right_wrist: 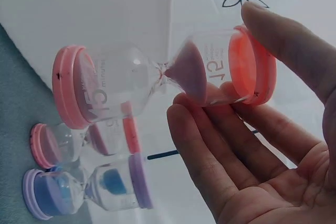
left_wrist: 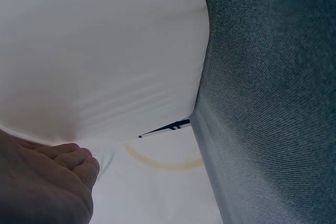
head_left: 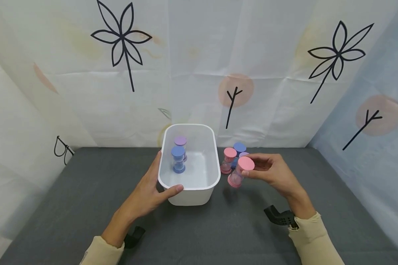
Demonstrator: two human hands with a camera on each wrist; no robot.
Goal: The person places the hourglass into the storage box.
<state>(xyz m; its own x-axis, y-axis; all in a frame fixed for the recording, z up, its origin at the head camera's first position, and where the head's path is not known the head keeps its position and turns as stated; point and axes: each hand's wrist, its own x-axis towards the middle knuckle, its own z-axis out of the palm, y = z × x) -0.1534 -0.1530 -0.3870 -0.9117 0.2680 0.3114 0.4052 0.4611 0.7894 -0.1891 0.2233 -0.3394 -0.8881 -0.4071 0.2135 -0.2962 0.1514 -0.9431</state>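
A pink-capped hourglass (head_left: 240,171) marked 15 minutes is pinched between the thumb and fingers of my right hand (head_left: 268,171). It tilts a little above the table, right of a white plastic bin (head_left: 189,197); pinkish sand shows near its neck in the right wrist view. My left hand (head_left: 149,191) grips the bin at its near left corner, thumb over the rim and fingers along the outer left wall. Inside the bin stand a blue hourglass (head_left: 178,160) and, behind it, a purple hourglass (head_left: 180,141), partly hidden.
Right of the bin, behind the held hourglass, stand another pink hourglass (head_left: 230,153), a blue hourglass (head_left: 239,147) and a purple-topped hourglass (head_left: 243,154), partly hidden. Dark grey cloth covers the table (head_left: 219,235). A patterned fabric backdrop (head_left: 192,55) rises behind and at both sides.
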